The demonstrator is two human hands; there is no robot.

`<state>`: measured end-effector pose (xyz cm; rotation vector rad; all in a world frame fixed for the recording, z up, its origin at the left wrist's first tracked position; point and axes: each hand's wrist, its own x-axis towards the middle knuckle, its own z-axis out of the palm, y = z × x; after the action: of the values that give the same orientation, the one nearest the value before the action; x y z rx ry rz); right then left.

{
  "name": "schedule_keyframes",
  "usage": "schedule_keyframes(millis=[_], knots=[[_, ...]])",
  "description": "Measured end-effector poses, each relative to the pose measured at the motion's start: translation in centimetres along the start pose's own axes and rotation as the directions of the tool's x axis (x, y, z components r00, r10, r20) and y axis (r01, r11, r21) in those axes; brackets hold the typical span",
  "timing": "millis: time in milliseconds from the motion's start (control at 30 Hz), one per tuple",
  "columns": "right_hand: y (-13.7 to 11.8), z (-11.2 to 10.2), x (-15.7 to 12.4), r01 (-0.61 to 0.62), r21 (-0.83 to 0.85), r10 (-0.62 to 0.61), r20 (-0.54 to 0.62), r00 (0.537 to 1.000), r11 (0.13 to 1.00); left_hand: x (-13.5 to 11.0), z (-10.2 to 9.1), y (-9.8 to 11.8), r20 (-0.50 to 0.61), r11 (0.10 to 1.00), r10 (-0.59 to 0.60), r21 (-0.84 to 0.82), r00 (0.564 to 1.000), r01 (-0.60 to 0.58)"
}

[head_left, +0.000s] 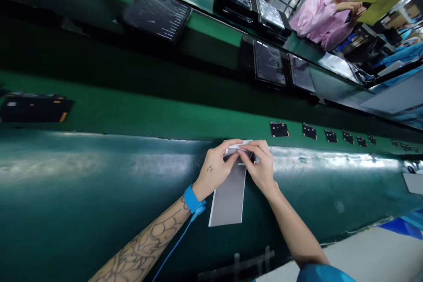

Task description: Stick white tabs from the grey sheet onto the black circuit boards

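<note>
My left hand (218, 163), with a blue wrist strap (193, 200) and cord on its wrist, pinches the far end of a flat grey sheet (229, 198) with white edges. From the other side my right hand (259, 163) pinches the same end, its fingertips nearly meeting those of the left. Between the fingers the sheet's end looks raised or folded, showing a white strip. The rest of the sheet lies toward me on the green work surface (99, 211). My fingers partly hide a small dark piece under the right hand.
Beyond my hands runs a green belt (139, 114) with a black board (35, 109) at left and several smaller boards (279, 129) at right. Black trays with wrapped screens (158, 13) stand farther back. A person in a pink sleeve (317, 13) is across the line.
</note>
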<state>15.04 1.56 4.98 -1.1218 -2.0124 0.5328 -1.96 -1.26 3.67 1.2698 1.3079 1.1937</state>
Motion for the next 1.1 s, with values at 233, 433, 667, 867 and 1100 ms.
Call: schedule_keyframes(millis=[233,433,667,867,1100], knots=[[0.5,0.4,0.0,-0.008,-0.001,0.008,0.005,1.0,1.0,0.0,0.1,0.2,-0.002,1.0,0.001,-0.004,1.0,-0.001],[-0.7,0.6,-0.4,-0.102,0.034,0.1,0.051,0.994,0.994,0.0,-0.1,0.0,-0.004,1.0,0.007,-0.006,1.0,-0.007],[10.5,-8.2,5.0,-0.373,0.131,0.374,0.015,0.927,0.919,0.0,-0.8,-0.2,-0.02,0.996,-0.029,0.079,0.999,0.031],[19.9,-15.6,7.8,-0.488,-0.108,0.497,0.283,0.82,0.866,0.1,-1.1,-0.1,0.019,0.996,-0.071,0.061,0.997,0.07],[21.5,-15.2,6.9,-0.447,-0.149,0.471,0.301,0.829,0.882,0.0,-1.3,-0.3,0.009,0.997,-0.07,0.034,0.998,0.07]])
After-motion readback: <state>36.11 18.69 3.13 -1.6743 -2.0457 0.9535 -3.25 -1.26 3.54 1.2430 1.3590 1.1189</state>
